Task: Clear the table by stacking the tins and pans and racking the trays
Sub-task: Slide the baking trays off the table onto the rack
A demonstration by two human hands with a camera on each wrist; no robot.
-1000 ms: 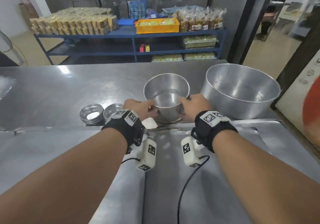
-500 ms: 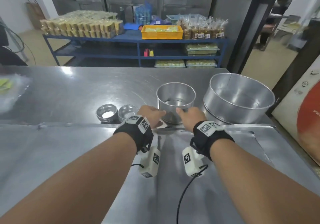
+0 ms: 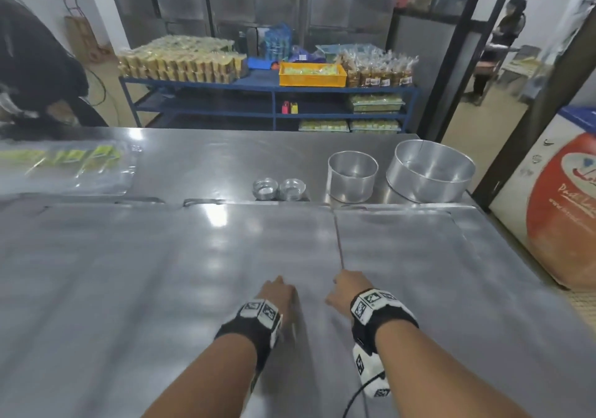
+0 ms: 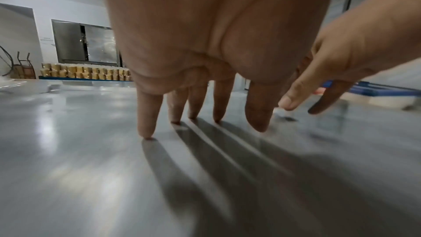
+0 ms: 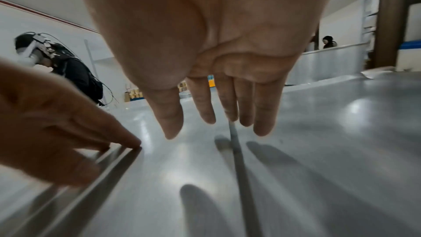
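Note:
Two flat steel trays lie side by side on the table in front of me, the left tray (image 3: 161, 272) and the right tray (image 3: 435, 272), meeting at a seam. My left hand (image 3: 279, 288) rests its straight fingertips (image 4: 148, 132) on the left tray. My right hand (image 3: 346, 283) hovers over the seam with straight fingers (image 5: 262, 123), holding nothing. Beyond the trays stand a medium round tin (image 3: 352, 175), a large round pan (image 3: 430, 172) and two small tins (image 3: 265, 188) (image 3: 292, 188).
A clear plastic sheet with green packets (image 3: 64, 166) lies at the table's far left. A blue shelf rack (image 3: 274, 95) with packaged goods stands behind the table. A person in black (image 3: 38, 72) is at the far left; a freezer chest (image 3: 554, 198) is to the right.
Both hands let go of the medium tin and pulled back toward me over the trays. The tin now stands alone beside the large pan.

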